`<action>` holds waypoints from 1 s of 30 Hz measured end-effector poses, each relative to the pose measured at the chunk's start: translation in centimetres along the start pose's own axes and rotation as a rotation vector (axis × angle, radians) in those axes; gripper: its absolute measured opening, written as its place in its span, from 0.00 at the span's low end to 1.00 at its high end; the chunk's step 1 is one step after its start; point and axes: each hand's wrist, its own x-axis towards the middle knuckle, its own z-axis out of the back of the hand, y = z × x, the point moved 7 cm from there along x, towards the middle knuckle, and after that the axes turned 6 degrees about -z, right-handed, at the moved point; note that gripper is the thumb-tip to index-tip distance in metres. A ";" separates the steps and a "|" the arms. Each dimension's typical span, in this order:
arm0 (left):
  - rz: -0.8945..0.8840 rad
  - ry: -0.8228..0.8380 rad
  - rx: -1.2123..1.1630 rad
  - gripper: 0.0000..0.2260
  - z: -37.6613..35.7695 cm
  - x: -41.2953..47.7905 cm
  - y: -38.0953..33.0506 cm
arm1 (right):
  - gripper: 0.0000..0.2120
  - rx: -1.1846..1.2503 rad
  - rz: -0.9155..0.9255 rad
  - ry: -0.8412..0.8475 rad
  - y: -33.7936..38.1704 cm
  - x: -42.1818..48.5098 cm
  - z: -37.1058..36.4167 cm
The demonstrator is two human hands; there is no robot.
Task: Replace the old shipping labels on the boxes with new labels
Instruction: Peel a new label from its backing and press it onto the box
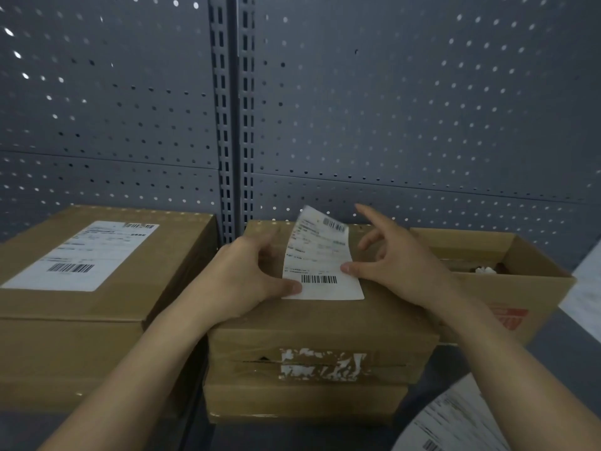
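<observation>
On middle box (pixel 322 320), label (pixel 320 255) lengthwise front-to-back, barcode nearest

A box (pixel 81 307) fills the lower left, an open box (pixel 520 288) the right; room is free above them.
</observation>
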 end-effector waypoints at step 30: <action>-0.282 0.163 0.334 0.20 -2.5 3.1 -1.9 | 0.09 -0.120 0.326 0.261 1.3 0.6 -2.8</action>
